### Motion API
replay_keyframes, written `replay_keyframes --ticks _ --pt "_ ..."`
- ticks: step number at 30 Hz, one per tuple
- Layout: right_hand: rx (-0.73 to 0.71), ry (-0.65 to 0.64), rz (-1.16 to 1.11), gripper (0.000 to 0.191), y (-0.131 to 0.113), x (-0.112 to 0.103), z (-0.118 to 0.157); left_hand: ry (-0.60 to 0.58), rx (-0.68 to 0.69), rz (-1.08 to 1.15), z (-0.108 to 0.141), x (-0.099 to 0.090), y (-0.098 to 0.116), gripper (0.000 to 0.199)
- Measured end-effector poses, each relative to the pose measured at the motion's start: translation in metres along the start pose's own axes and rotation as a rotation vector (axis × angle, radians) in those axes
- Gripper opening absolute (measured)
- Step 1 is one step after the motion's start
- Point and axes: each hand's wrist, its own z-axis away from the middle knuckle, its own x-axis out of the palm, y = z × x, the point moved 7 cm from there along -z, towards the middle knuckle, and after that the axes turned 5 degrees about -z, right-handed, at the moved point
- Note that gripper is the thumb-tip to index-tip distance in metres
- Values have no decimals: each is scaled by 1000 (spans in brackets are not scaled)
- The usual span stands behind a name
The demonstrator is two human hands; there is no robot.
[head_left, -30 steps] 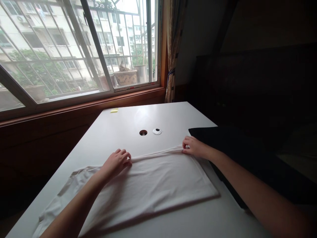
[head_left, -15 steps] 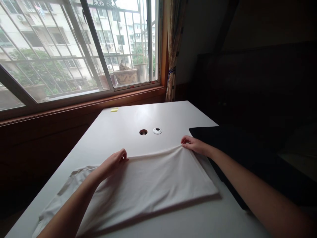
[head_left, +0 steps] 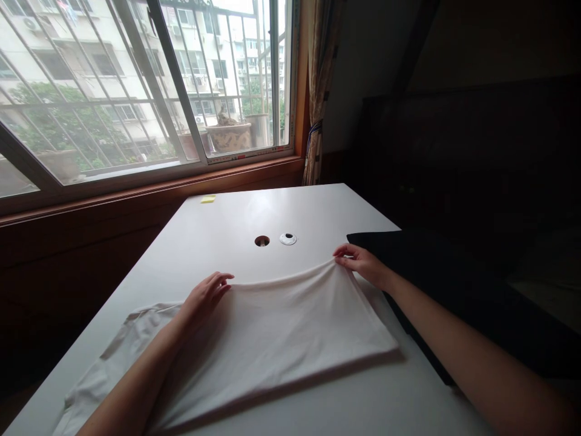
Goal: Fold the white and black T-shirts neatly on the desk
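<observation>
A white cloth garment [head_left: 281, 333] lies folded across the white table [head_left: 227, 230], fairly smooth on the right and crumpled at its left end. Its exact kind does not show. My right hand [head_left: 358, 263] pinches the far right corner between thumb and fingers, and the fabric draws into small creases there. At the far edge, left of the middle, my left hand [head_left: 211, 292] rests on the cloth. Its fingers are stretched out and parted from the thumb, with no fabric gripped between them.
Beyond the garment, the tabletop has a round hole [head_left: 262, 241] and a white round cover [head_left: 288, 239] beside it. A yellow sticky note [head_left: 207, 198] lies near the far left corner. Black material [head_left: 422, 278] overlaps the table's right edge. Behind stand a window [head_left: 136, 91] and a tied curtain [head_left: 315, 121].
My left hand has loosened its pinch on the far edge, its fingers now spread. The right hand keeps the corner, slightly higher than before.
</observation>
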Motion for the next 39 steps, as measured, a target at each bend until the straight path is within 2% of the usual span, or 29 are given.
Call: replay_keyframes --ticks 3,6,9,13,16,19,22,24,26,32,35,39 --pt "-19 63 122 30 3 1 -3 35 9 -89 0 2 -1 28" --pt "-108 80 367 20 4 10 -5 6 26 -272 0 10 -2 32" --pt "-179 101 577 22 1 17 -2 10 13 -402 -1 8 -1 35" --pt "-249 189 762 29 -22 23 11 46 47 -462 -1 -3 22 37" --pt "-348 150 754 33 -52 49 28 -7 138 -465 1 5 56 40" --pt "-423 -17 707 36 -75 92 46 -112 251 -433 3 30 91 46" --pt "-461 -146 687 39 -79 124 59 -192 291 -394 3 55 104 50" --pt "-469 -186 693 42 -72 132 62 -224 253 -375 0 65 97 54" --pt "-450 -205 709 47 -60 130 60 -246 199 -370 -2 68 82 57" --pt "-298 -193 758 57 -23 98 42 -241 75 -401 -2 53 35 60" --pt "-254 -145 792 57 -10 84 31 -239 50 -415 -2 47 19 59" --pt "-241 19 847 54 -7 70 23 -201 43 -435 -6 35 14 57"
